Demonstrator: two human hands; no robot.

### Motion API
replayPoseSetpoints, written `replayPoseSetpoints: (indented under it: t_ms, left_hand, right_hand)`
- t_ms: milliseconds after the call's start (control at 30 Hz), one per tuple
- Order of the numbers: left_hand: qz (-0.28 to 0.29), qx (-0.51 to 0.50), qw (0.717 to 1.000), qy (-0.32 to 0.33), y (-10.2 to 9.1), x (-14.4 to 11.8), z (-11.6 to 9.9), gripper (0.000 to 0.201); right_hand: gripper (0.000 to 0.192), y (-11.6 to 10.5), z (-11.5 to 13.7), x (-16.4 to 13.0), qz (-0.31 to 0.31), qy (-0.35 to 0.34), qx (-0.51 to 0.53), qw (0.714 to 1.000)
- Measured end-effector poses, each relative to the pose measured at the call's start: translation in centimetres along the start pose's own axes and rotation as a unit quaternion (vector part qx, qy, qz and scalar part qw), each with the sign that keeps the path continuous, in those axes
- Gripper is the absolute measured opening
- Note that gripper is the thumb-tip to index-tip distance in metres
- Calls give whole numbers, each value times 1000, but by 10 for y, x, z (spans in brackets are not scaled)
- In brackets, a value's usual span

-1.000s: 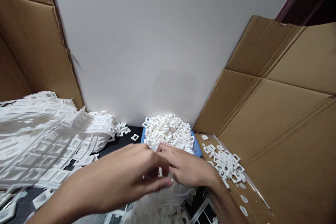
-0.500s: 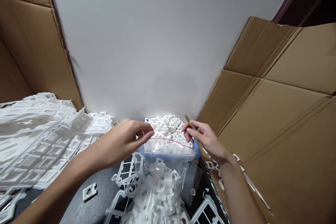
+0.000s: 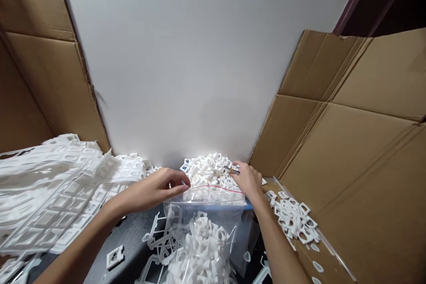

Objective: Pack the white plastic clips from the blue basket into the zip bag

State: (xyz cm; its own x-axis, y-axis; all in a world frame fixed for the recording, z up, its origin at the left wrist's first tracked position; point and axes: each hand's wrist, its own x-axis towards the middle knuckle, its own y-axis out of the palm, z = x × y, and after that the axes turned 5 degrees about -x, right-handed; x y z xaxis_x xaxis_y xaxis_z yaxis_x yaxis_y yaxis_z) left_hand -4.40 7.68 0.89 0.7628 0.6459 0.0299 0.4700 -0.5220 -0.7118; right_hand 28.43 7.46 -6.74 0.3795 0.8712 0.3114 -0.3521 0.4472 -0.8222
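"Zip bag (image 3: 223,214) first: where is it?"

"Low in the middle, in front of the person, its clear body packed with white parts (image 3: 205,248). Its red seal line (image 3: 226,189) runs across between the two hands, just in front of the heap of white pieces (image 3: 209,169)."

"And the left hand (image 3: 159,188)?"

"At the left end of the bag's mouth. Fingers curled, thumb brought up close to the fingertips. I can't tell whether they pinch the bag's edge or only hang beside it."

"Right hand (image 3: 249,178)?"

"By the bag's upper right corner, over the right end of the heap. It grips a slim tool (image 3: 234,171) with a yellowish part, the tip pointing left over the pieces. Whether that hand also touches the bag, I can't make out."

"What holds the heap?"

"A blue basket (image 3: 248,205), mostly hidden; a bit of it shows near the right wrist."

"Anything around them?"

"Sheets of white frames (image 3: 56,199) are piled to the left, a single white piece (image 3: 115,257) lies on the dark tabletop (image 3: 136,235), and a loose pile of white pieces (image 3: 294,217) sits beyond the right forearm."
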Motion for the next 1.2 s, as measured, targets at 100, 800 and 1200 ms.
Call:
replayPoseSetpoints:
  t_ms: [100, 800, 1200]
  left_hand:
    - [9, 1, 1000, -7, -2, -3, 1, 42]
    - [104, 38, 987, 113, 11, -39, -35, 7]
    - [78, 47, 991, 101, 10, -36, -48, 7]
  right_hand:
    - [26, -8, 5, 10, 12, -7, -3, 1000]
    - [35, 4, 18, 4, 79, -101, 140, 982]
    - [53, -42, 40, -8, 201, -97, 312, 924]
